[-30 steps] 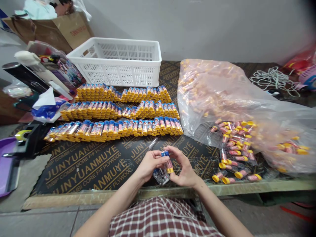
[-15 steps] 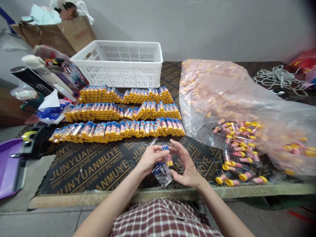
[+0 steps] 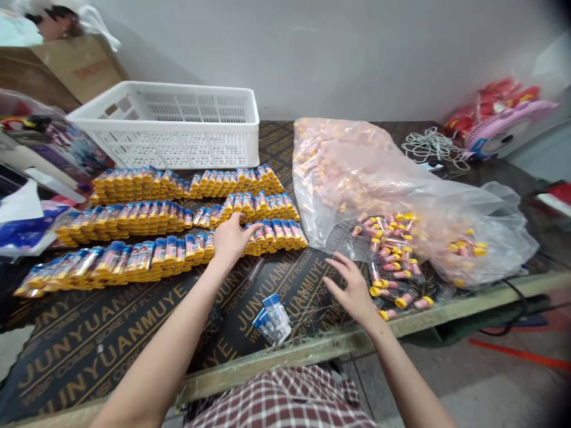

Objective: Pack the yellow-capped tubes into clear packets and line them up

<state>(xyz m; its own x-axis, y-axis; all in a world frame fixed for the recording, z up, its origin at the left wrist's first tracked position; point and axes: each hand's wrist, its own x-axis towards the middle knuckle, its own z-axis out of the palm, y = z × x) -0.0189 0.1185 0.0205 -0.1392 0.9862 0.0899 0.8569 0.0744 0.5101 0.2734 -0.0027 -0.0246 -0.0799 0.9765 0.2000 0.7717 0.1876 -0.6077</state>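
Observation:
My left hand reaches over the front row of small tubes with blue tops and yellow caps; its thumb points right, and whether a tube sits under its fingers is hidden. Lower down, my right hand hovers over the dark board with fingers spread and nothing in it. Between my forearms lies a small pile of flat clear-and-blue pieces. Right of my right hand are loose pink tubes with yellow caps, spilling from a large clear plastic bag.
A white plastic basket stands behind the tube rows. White cord and a pink fan are at the back right. Paper bags and wrapped items crowd the left. The wooden table edge runs in front of me.
My left hand has moved up and left to the tube rows. My right hand has come away from the tube and flat pieces; the pieces now lie on the board. The view has turned right.

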